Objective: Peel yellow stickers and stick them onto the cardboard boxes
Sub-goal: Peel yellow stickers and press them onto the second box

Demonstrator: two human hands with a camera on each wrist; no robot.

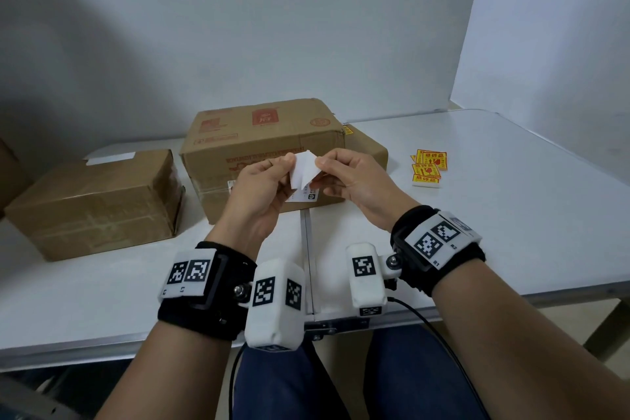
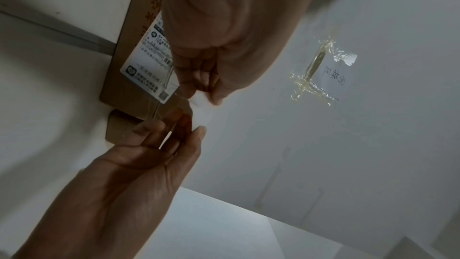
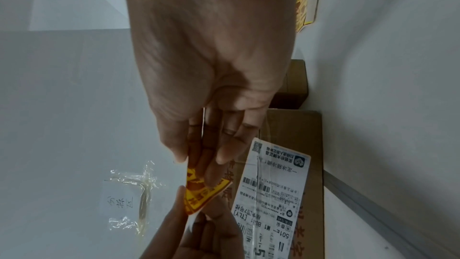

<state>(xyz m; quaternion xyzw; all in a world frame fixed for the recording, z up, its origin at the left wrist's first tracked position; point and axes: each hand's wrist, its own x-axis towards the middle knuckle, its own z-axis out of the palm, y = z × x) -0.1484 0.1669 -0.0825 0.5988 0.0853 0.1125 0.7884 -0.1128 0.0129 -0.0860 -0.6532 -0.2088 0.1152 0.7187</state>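
At the bottom of the head view, both forearms enter the frame, each wearing a black wrist band (image 1: 208,293) with coded markers; the lap below is cut off by the frame edge. At centre frame, the left hand (image 1: 260,187) and right hand (image 1: 354,177) are raised above the white table (image 1: 511,215) and together pinch one yellow sticker (image 1: 303,169). From the head view only its white back shows, folded or partly parted; whether the backing is coming away cannot be told. The right wrist view shows its yellow and red printed face (image 3: 199,190), with fingertips of both hands covering part of it. Directly behind the hands stands a large cardboard box (image 1: 262,136); its white shipping label (image 3: 271,194) is mostly hidden by the hands in the head view. A small box (image 1: 95,201) lies at left. Another box (image 1: 368,147) is largely concealed behind the large one. A stack of yellow stickers (image 1: 428,167) lies at right of centre, its print too small to read.
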